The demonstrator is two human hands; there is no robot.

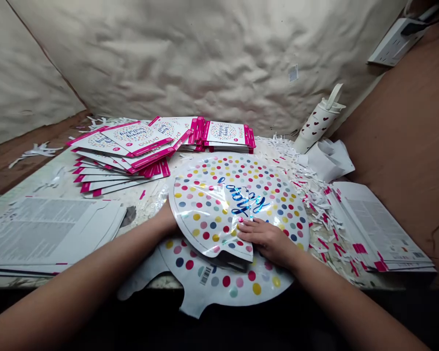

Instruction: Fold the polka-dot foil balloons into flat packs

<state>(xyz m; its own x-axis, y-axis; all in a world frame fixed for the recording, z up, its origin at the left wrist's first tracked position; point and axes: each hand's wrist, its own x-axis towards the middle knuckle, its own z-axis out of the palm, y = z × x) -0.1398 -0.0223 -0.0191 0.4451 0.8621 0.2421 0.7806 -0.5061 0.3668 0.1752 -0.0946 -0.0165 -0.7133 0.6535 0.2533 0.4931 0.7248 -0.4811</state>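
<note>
A round foil balloon point(237, 207) with coloured polka dots and blue script lies upside down on top of a second dotted foil balloon point(219, 278), which has a barcode and hangs over the table's front edge. My right hand point(267, 239) rests on the upper balloon's lower edge, pressing it with the fingers together. My left hand point(166, 219) meets the upper balloon's left edge, and its fingers are hidden beneath the foil.
Pink-edged printed packs point(131, 146) are piled at the back, with stacks of printed sheets point(47, 234) on the left and more point(376, 224) on the right. Shredded paper trimmings point(307, 180) and a heart-patterned tube point(318, 122) lie to the right. A power strip point(395, 44) is mounted top right.
</note>
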